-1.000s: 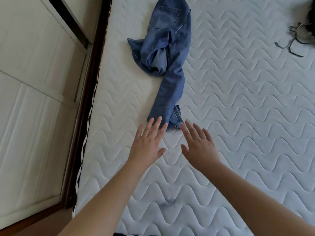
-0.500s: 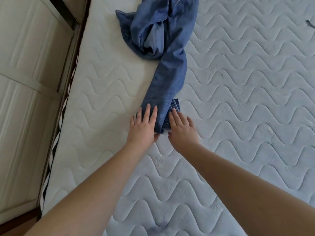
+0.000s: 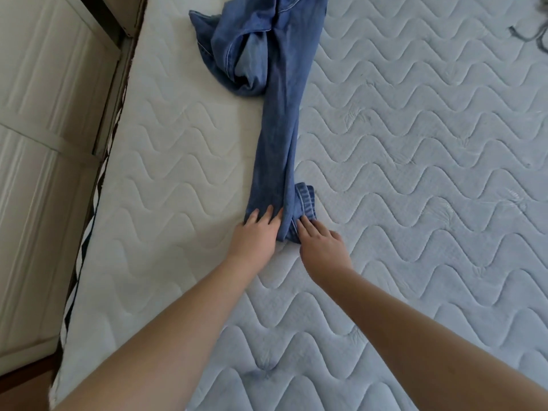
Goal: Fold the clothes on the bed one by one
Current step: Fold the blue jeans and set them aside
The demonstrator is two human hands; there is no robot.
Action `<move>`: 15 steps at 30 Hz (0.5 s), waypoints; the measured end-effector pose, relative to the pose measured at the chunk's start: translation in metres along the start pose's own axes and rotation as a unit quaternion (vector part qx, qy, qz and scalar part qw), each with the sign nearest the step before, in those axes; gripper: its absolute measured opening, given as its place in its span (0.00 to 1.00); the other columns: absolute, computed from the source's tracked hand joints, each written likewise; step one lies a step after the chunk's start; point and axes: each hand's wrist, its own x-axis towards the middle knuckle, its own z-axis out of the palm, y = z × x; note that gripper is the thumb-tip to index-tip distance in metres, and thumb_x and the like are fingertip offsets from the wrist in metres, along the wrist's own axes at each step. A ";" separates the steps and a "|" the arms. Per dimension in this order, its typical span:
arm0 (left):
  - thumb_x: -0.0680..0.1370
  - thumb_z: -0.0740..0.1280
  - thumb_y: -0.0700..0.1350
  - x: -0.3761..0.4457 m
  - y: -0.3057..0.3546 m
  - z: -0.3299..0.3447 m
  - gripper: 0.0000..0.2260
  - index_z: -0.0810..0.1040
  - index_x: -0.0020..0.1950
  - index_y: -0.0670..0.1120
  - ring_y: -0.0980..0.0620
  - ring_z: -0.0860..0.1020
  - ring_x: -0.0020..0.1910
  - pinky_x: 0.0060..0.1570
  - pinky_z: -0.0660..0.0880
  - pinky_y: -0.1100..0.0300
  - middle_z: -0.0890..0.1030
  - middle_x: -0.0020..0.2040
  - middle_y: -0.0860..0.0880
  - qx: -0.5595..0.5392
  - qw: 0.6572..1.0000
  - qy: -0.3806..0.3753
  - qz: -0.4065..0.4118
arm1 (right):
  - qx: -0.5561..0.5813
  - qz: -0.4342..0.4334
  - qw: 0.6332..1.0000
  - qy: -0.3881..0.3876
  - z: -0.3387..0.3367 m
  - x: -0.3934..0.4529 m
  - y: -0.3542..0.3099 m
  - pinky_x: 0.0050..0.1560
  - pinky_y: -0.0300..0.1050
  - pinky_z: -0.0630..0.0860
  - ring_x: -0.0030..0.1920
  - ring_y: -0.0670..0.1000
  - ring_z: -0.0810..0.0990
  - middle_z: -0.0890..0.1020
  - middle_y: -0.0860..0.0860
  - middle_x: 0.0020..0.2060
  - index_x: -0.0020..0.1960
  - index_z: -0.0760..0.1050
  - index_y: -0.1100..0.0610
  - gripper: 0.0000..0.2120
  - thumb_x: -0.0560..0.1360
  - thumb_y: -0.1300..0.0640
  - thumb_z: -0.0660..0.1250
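A pair of blue jeans (image 3: 278, 129) lies on the white quilted mattress (image 3: 415, 203). Its upper part is crumpled near the far left edge, and one leg stretches straight toward me. My left hand (image 3: 255, 235) rests on the left side of the leg's hem, fingers flat on the denim. On the right side of the hem, where the cuff is turned up, lie the straight fingers of my right hand (image 3: 321, 247). The fabric bunches slightly between the two hands. Whether either thumb is under the cloth is hidden.
The mattress's left edge runs along a dark bed frame (image 3: 112, 93), with white panelled doors (image 3: 44, 143) just beyond it. A dark cord or strap (image 3: 530, 37) lies at the far right corner of the mattress.
Both hands reached forward from above the bare mattress and landed on the end of the jeans leg. The leg now lies straighter and longer toward me.
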 end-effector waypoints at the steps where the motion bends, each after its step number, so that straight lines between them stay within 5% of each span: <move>1: 0.82 0.59 0.48 -0.007 0.008 0.002 0.29 0.49 0.80 0.53 0.43 0.58 0.77 0.66 0.68 0.47 0.56 0.79 0.49 -0.007 1.000 -0.005 0.002 | 0.011 0.004 1.000 -0.002 0.007 -0.011 0.004 0.75 0.49 0.55 0.79 0.51 0.49 0.48 0.48 0.80 0.81 0.44 0.54 0.27 0.84 0.56 0.48; 7: 0.82 0.57 0.46 -0.059 0.050 0.026 0.28 0.50 0.80 0.52 0.43 0.60 0.76 0.66 0.69 0.48 0.58 0.79 0.49 -0.017 0.999 -0.036 0.033 | 0.063 -0.006 0.997 -0.031 0.037 -0.076 0.024 0.74 0.49 0.55 0.78 0.50 0.52 0.52 0.46 0.80 0.80 0.49 0.52 0.28 0.82 0.55 0.51; 10: 0.82 0.56 0.43 -0.094 0.065 0.040 0.27 0.51 0.80 0.51 0.44 0.61 0.75 0.66 0.68 0.49 0.57 0.79 0.48 -0.019 0.995 -0.064 0.071 | 0.158 0.031 0.987 -0.025 0.042 -0.098 0.034 0.68 0.49 0.64 0.70 0.55 0.68 0.69 0.49 0.73 0.73 0.67 0.49 0.24 0.79 0.59 0.53; 12: 0.82 0.56 0.43 -0.120 0.074 0.048 0.27 0.51 0.80 0.51 0.44 0.61 0.75 0.65 0.69 0.50 0.57 0.79 0.49 -0.024 0.992 -0.078 0.093 | 0.276 0.097 0.956 0.011 0.040 -0.105 0.040 0.59 0.47 0.71 0.61 0.56 0.76 0.78 0.51 0.64 0.66 0.75 0.48 0.21 0.78 0.60 0.53; 15: 0.82 0.56 0.44 -0.157 0.087 0.063 0.26 0.52 0.79 0.51 0.45 0.62 0.74 0.64 0.68 0.50 0.57 0.79 0.48 -0.033 0.986 -0.107 0.121 | 0.452 0.183 0.872 0.042 0.033 -0.104 0.039 0.42 0.45 0.75 0.47 0.50 0.80 0.81 0.52 0.57 0.69 0.70 0.47 0.20 0.80 0.56 0.51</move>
